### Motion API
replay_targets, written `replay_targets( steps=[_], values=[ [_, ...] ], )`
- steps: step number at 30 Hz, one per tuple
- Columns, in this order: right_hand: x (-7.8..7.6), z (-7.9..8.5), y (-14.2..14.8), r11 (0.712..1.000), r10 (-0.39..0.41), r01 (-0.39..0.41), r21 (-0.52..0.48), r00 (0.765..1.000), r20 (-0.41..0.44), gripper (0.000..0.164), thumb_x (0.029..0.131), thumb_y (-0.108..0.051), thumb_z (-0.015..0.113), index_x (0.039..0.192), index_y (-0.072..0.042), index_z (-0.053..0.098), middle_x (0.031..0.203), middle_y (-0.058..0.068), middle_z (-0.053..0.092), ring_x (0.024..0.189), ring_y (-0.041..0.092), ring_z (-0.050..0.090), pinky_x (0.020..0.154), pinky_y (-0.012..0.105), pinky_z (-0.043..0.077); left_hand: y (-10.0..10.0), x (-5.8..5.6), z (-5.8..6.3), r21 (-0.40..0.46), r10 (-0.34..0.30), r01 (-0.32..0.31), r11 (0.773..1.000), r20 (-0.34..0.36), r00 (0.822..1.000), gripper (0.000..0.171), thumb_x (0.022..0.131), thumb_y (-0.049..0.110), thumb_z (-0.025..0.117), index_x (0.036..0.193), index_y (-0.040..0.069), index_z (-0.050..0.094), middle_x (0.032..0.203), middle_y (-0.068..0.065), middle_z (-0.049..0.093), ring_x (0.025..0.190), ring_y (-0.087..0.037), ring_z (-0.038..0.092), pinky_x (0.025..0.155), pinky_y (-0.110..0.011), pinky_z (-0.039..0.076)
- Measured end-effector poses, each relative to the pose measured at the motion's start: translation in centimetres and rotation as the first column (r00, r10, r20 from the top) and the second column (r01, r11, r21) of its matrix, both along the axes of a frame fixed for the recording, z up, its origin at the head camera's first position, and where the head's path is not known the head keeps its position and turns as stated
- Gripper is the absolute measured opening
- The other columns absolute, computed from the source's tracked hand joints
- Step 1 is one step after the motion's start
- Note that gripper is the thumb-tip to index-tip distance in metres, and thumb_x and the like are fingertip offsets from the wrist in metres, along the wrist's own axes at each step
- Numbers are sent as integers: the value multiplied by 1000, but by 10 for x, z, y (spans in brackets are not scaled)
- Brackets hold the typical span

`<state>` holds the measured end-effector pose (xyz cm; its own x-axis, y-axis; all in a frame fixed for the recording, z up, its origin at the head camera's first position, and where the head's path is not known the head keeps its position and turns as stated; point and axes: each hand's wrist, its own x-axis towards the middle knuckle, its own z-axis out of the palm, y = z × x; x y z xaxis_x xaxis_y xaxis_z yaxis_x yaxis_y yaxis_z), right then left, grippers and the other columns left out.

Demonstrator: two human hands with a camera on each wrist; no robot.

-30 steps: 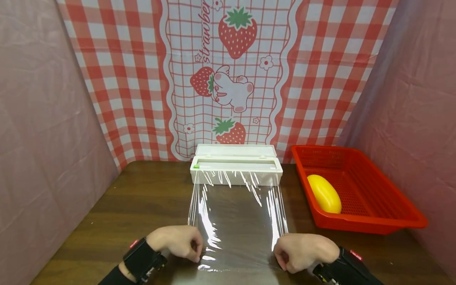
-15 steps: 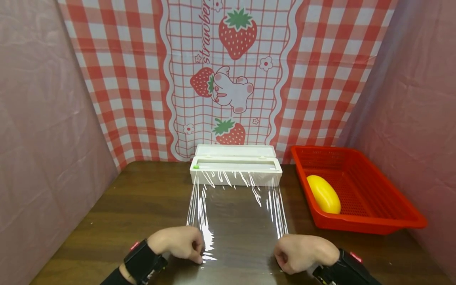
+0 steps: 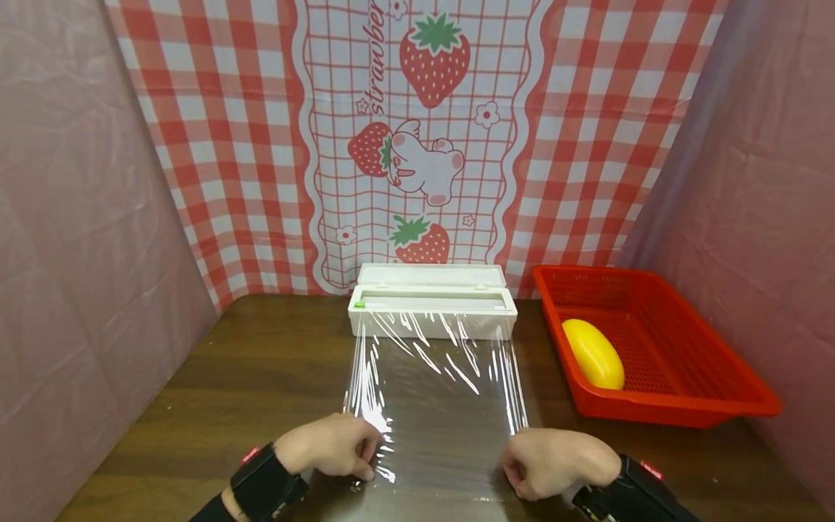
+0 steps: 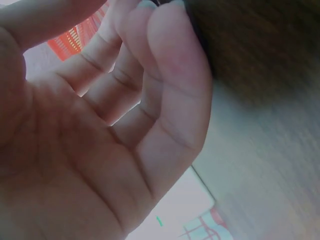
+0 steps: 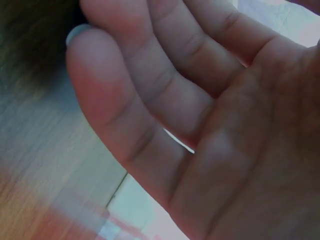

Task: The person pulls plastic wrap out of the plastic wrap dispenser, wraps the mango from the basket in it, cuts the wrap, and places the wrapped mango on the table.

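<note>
A sheet of clear cling film [image 3: 443,413] stretches from the long white dispenser box [image 3: 432,325] at the back toward me. My left hand [image 3: 339,446] pinches the film near its close left corner, fingers curled in low over the table. At the opposite corner my right hand [image 3: 557,462] pinches the film too, its knuckles up. Bright creases run along both sides of the sheet. The box's lid [image 3: 432,275] stands raised, and a small green piece [image 3: 359,305] sits at its left end. In each wrist view the curled fingers fill most of the picture.
On the right stands a red plastic basket [image 3: 678,407] with a smooth yellow oblong object [image 3: 593,354] inside. Dark wooden table [image 3: 215,391] lies under everything. A checked strawberry cloth [image 3: 248,145] hangs behind, pink cloth [image 3: 85,217] at the sides.
My left hand has shifted slightly to the right, and the creases in the film have changed shape, with new diagonal ones near the box. The right hand stays almost in place.
</note>
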<state>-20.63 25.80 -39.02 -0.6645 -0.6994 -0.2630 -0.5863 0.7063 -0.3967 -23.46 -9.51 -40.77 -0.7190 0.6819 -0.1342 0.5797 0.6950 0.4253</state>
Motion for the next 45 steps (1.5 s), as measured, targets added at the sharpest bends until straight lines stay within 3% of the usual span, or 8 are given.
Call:
replay_targets(
  steps=[9, 16, 28, 32, 37, 41, 45],
  values=[
    [2, 3, 1, 999, -46, 46, 11, 999, -9, 26, 75, -6, 72, 63, -25, 59, 57, -20, 47, 54, -1, 43, 51, 18, 36, 0, -2, -1, 16, -6, 6, 1000, 16, 1000, 33, 76, 24, 88, 67, 24, 56, 63, 17, 50, 61, 0, 47, 58, -23, 40],
    [-2, 23, 2, 996, -93, 93, -6, 995, 42, 22, 84, -13, 73, 71, -26, 61, 61, -15, 51, 58, 3, 47, 55, 22, 39, 0, -4, 1, 28, -17, 15, 999, 57, 998, 34, 76, 19, 89, 67, 21, 56, 63, 14, 50, 59, -1, 47, 56, -22, 41],
    [-12, 63, 5, 992, -89, 73, -105, 984, -155, 13, 89, -21, 76, 84, -27, 66, 72, -19, 56, 67, 3, 52, 62, 25, 48, 1, -6, 2, 28, -26, 24, 999, 71, 997, 35, 76, 19, 89, 66, 20, 55, 62, 14, 49, 59, -1, 45, 56, -22, 40],
    [-20, 75, 10, 984, -125, 82, -160, 950, -287, 9, 89, -21, 77, 91, -23, 68, 80, -20, 59, 73, 3, 54, 70, 29, 52, 1, -6, 1, 35, -24, 21, 999, 83, 996, 35, 76, 18, 89, 66, 19, 56, 62, 14, 49, 59, -1, 46, 56, -22, 40],
    [-32, 90, 19, 965, -224, 137, -225, 876, -427, 11, 88, -21, 80, 93, -21, 70, 85, -16, 65, 74, 5, 57, 75, 35, 55, 2, -6, 1, 31, -27, 25, 999, 78, 997, 35, 76, 18, 89, 66, 19, 56, 62, 14, 49, 58, -1, 45, 56, -22, 40],
    [-41, 100, 28, 938, -325, 217, -270, 820, -472, 14, 87, -18, 80, 98, -17, 72, 87, -9, 68, 75, 10, 57, 74, 37, 55, 2, -6, 1, 19, -27, 26, 999, 71, 997, 35, 75, 18, 89, 66, 20, 55, 63, 14, 49, 59, -1, 46, 56, -22, 41],
    [-52, 107, 39, 905, -414, 302, -300, 788, -455, 20, 88, -17, 79, 105, -11, 71, 93, -1, 69, 80, 17, 59, 74, 38, 56, 2, -6, 2, 10, -23, 22, 1000, 74, 997, 35, 76, 19, 89, 67, 20, 55, 64, 13, 50, 60, -2, 46, 56, -22, 41]
  ],
)
